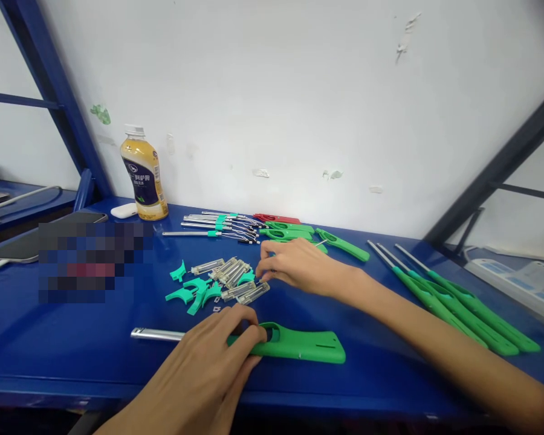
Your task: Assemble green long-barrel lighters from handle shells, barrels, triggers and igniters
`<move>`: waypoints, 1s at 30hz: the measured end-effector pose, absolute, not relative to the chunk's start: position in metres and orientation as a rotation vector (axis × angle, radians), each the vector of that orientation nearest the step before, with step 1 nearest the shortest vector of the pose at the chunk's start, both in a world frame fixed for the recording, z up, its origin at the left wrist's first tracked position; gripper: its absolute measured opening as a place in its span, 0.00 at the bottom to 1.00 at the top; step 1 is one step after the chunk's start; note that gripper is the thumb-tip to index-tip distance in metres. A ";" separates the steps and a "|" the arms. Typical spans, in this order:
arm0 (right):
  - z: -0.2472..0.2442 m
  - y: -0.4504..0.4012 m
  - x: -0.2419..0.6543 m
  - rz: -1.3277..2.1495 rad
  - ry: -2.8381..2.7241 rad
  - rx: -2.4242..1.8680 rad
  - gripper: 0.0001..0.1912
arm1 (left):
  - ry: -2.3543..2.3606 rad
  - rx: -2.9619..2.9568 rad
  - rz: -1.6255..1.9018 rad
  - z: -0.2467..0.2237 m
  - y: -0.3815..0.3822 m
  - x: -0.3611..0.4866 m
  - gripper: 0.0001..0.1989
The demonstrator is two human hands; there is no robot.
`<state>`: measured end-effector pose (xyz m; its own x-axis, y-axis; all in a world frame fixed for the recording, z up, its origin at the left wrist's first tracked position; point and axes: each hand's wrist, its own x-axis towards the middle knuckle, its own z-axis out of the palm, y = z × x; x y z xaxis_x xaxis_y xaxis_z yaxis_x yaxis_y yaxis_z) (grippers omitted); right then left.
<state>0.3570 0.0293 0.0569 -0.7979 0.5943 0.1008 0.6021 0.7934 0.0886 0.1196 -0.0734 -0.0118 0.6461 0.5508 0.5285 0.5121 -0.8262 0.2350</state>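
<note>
My left hand is closed round a green lighter with a silver tube, lying across the front of the blue table. Its fingers press at the opening in the handle. Further back, my right hand has its fingers curled down at the right edge of a pile of clear fuel tanks; what is between the fingertips, if anything, is too small to make out. Teal triggers lie left of the tanks, with small metal bits near them.
Silver tubes with wires, green handles and a red handle lie along the wall. Several long green lighters rest at the right. A bottle and a phone are at the left.
</note>
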 end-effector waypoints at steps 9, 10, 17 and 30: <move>0.048 0.032 0.351 -0.094 -2.885 -0.964 0.09 | 0.923 2.746 0.848 -0.015 -0.075 0.117 0.10; 0.047 0.032 0.352 -0.092 -2.870 -0.974 0.09 | 0.925 2.744 0.849 -0.015 -0.074 0.117 0.11; 0.048 0.015 0.377 -0.023 -2.651 -1.116 0.06 | 0.941 2.743 0.836 -0.013 -0.074 0.118 0.12; 0.049 -0.078 0.431 0.288 -2.366 -1.368 0.08 | 0.949 2.748 0.901 -0.022 -0.070 0.116 0.11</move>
